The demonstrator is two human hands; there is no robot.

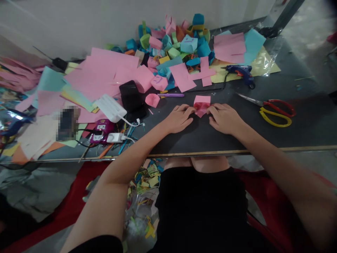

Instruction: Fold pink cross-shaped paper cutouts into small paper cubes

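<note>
A small piece of folded pink paper (202, 101) lies on the dark tabletop before me, its near end narrowing to a point. My left hand (179, 118) grips its left edge, the fingers bent and the thumb held low. On the opposite edge, my right hand (226, 118) has its curled fingertips closed on the paper. Just left of my work are a cupped pink paper piece (152, 100) and a purple pen (171, 95). Scissors (276, 109) with one red and one yellow handle rest to the right of my right hand.
Folded paper shapes (173, 44) in several colours are heaped at the back. A blue glue gun (240, 72) lies behind the scissors. Pink sheets (102, 70), a black phone (130, 96), a white power bank (110, 107) and a purple power strip (102, 130) crowd the left.
</note>
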